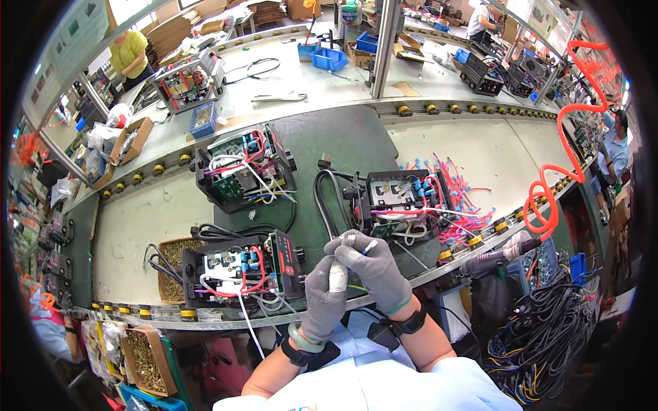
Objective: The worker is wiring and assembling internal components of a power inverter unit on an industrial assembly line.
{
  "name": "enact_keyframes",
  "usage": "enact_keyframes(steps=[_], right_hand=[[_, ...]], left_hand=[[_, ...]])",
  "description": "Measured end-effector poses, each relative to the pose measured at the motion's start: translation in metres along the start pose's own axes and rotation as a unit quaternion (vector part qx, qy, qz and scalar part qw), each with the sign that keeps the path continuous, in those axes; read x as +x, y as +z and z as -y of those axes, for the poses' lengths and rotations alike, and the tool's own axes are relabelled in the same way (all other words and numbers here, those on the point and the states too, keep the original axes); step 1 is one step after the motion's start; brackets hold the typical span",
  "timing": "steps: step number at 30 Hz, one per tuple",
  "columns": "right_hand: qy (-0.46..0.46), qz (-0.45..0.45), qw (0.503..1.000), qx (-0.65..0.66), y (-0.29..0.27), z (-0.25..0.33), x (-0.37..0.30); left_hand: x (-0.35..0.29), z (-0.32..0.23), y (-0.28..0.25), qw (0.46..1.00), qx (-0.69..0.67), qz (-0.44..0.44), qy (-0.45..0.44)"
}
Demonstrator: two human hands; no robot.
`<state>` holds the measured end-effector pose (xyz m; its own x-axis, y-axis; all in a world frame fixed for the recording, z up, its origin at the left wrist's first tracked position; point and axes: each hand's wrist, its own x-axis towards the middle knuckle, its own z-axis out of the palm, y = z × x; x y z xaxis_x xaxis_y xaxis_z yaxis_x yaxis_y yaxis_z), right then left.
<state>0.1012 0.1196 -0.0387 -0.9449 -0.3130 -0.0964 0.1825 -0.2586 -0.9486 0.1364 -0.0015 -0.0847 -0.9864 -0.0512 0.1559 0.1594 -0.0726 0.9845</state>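
Both my hands are in grey gloves and meet at the bench's near edge. My left hand (322,301) is closed, with white wrapping (338,277) around what looks like its thumb. My right hand (381,277) pinches against it; a small white piece with a dark blue part (369,247) pokes out between the fingers. What the left fingers grip is hidden. Just beyond them is a black cable (322,198). Open black electronic units with circuit boards and red and white wires surround my hands: a left unit (236,270), a right unit (404,198) and a farther unit (243,168).
Pink-red wires with blue ends (462,198) lie beside the right unit. A coiled red air hose (548,181) leads to a power driver (497,257) at the right edge. A box of small metal parts (175,264) sits left. Black cables (548,335) hang lower right. Other people work farther off.
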Motion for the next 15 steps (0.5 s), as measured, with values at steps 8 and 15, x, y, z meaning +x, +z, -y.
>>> enact_keyframes(steps=[8,15], right_hand=[[-0.017,-0.062,0.996,0.065,0.009,-0.001,-0.006],[-0.089,-0.129,0.986,0.051,0.014,-0.01,-0.003]], left_hand=[[0.004,0.004,0.001,0.982,0.153,-0.02,0.112],[0.002,0.003,0.001,0.983,0.162,0.016,0.09]])
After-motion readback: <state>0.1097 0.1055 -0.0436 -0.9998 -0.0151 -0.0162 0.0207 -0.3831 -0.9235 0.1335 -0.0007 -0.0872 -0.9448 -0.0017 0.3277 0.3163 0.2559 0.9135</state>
